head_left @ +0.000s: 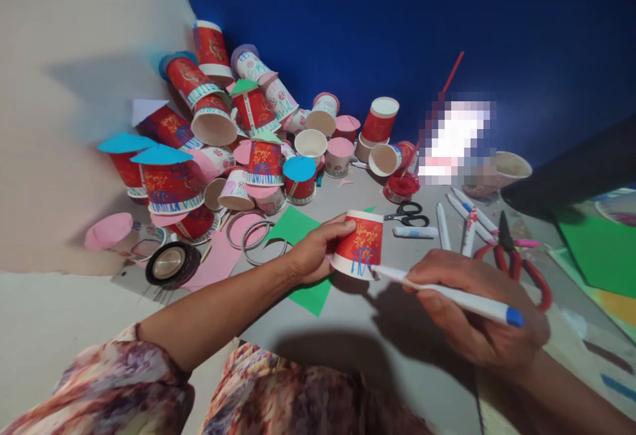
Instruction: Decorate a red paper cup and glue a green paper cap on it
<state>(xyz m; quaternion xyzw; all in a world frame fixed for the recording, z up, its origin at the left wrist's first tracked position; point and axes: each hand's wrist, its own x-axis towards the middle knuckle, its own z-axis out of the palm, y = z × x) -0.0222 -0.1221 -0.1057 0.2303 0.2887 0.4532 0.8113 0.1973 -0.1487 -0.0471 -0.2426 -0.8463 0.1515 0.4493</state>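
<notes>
Table (358, 319): bare patch nearest me, in shadow. Heaped cups (265, 159) at its far left side: many bear coloured paper on their narrow ends, and several show blue or green strokes along the white band; I judge those well advanced. Right hand (489, 342): fingers closed around a marker, pen-fashion. Left hand (318, 249): grasping 1 cup by its side, thumb on the red wall. Green sheet (293, 226): flat on the table, partly behind my left hand and wrist. Cup (362, 233): in front of me, over the sheet's right side, wide end down, slightly tilted; whether it rests on anything, I cannot tell. Marker (462, 297): blue-ended, tip at the cup's lower right, apparently touching. Blue strokes (365, 256): 1 arch plus a few lines, confined to the lower right of the visible face. Judgement: early to middle stage. Band left of the strokes is bare, no paper sits on the narrow end, and the far side is hidden.
</notes>
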